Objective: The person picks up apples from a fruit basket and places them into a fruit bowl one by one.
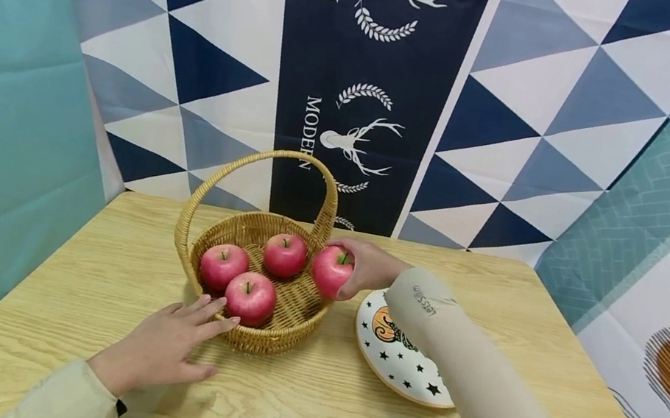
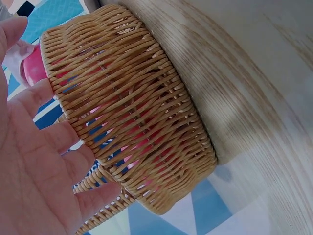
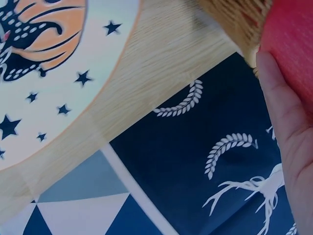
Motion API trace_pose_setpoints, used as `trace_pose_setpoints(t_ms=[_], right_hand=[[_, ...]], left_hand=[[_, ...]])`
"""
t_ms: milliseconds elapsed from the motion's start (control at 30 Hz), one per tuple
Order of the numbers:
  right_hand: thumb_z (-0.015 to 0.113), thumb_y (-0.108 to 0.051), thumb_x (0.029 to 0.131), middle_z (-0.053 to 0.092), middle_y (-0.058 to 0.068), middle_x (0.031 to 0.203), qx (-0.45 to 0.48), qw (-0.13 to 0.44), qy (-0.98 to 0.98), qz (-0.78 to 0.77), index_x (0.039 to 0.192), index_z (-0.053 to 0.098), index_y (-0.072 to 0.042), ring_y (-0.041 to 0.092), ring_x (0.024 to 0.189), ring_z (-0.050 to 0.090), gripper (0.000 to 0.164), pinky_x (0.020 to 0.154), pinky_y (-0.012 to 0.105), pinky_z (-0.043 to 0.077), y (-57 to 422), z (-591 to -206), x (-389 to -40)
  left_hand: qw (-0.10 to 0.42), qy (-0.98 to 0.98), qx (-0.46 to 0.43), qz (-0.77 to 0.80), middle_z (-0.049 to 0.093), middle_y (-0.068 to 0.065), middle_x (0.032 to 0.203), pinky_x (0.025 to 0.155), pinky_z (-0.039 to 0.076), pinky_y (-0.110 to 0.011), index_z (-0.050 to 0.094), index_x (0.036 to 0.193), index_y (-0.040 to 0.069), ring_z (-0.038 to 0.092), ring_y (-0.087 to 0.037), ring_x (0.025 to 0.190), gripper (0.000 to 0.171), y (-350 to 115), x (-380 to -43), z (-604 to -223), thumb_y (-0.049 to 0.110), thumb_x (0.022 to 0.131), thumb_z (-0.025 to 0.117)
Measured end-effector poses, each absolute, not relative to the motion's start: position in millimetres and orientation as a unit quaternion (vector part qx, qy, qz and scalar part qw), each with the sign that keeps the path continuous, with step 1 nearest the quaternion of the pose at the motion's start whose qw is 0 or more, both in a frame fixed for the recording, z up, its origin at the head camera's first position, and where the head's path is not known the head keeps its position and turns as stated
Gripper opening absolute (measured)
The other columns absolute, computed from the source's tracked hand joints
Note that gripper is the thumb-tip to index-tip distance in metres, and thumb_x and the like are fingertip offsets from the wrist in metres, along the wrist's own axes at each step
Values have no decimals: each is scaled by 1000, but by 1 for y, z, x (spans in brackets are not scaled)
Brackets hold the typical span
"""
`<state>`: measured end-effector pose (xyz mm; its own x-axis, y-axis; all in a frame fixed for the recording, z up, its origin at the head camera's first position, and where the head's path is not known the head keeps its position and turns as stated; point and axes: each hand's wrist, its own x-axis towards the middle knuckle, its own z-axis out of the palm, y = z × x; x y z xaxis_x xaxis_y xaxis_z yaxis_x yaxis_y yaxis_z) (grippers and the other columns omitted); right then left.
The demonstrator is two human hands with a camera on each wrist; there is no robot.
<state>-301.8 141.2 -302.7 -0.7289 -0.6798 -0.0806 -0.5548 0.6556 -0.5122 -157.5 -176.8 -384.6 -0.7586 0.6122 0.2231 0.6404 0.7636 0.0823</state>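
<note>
A round wicker basket (image 1: 278, 341) with a tall arched handle (image 1: 193, 214) stands on the table with several red apples inside, among them a front apple (image 1: 250, 299), a left apple (image 1: 223, 266) and a back apple (image 1: 284, 255). My right hand (image 1: 368, 267) grips another apple (image 1: 330, 272) at the basket's right rim. In the right wrist view that apple (image 3: 293, 44) lies against my fingers beside the wicker. My left hand (image 1: 166, 344) rests with spread, fairly straight fingers on the basket's near left rim; the left wrist view shows the fingertips touching the woven wall (image 2: 127, 107).
A white plate (image 1: 394, 369) with an orange pumpkin picture and black stars lies right of the basket, partly under my right forearm. The wooden table (image 1: 286, 410) ends at a patterned cloth (image 1: 368, 95) hanging behind it.
</note>
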Motion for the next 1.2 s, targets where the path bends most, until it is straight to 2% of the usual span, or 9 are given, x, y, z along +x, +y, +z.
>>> trace_pose_setpoints(t_ms=[633,900,1200], right_hand=[[78,-15,59,52,17,121,-300,116,922,-216,134,45,3,31,107,49,84,85,41,49,181,-304,-297],[78,-20,58,52,18,111,-304,104,918,-234,129,46,5,32,98,51,82,77,39,51,200,-310,-290],[79,-14,57,49,18,115,-261,113,932,-226,134,44,3,33,102,50,87,79,40,52,210,-322,-292]], left_hand=[[98,-933,-338,-77,47,-20,141,88,44,-63,56,135,13,45,-44,126,59,-179,-160,-385,40,83,67],[101,-931,-343,-76,47,-20,141,87,44,-63,56,135,12,46,-44,126,60,-178,-160,-388,40,83,67],[97,-934,-334,-81,47,-20,141,88,44,-63,56,135,12,45,-44,126,60,-178,-159,-389,40,83,67]])
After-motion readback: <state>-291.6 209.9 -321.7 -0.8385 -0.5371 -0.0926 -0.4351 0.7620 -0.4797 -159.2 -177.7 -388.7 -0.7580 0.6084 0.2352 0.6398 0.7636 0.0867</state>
